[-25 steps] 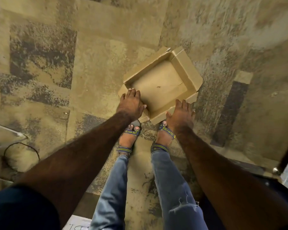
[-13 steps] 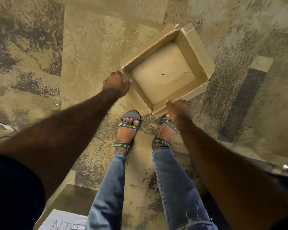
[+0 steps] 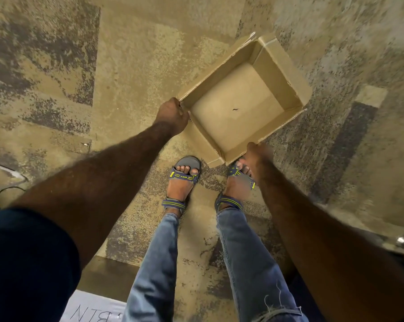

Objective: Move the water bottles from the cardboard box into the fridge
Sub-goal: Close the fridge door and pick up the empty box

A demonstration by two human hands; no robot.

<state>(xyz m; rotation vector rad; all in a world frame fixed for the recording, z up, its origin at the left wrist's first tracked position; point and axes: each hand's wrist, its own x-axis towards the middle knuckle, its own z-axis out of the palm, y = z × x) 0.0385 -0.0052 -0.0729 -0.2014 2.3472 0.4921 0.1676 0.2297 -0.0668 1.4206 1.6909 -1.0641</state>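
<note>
over patterned carpet, left hand (image 3: 172, 115) grips cardboard box (image 3: 277, 63) corner; right hand (image 3: 258, 154) blurred, grip unclear.

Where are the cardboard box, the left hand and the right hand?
cardboard box (image 3: 237, 108), head view, bare inside floor.
left hand (image 3: 173, 115), head view, back of hand.
right hand (image 3: 258, 155), head view, back of hand.

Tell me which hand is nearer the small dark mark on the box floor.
Left, narrowly. The left hand grips the near-left corner; the right hand holds the near corner, below the dark mark in the cardboard box.
</note>
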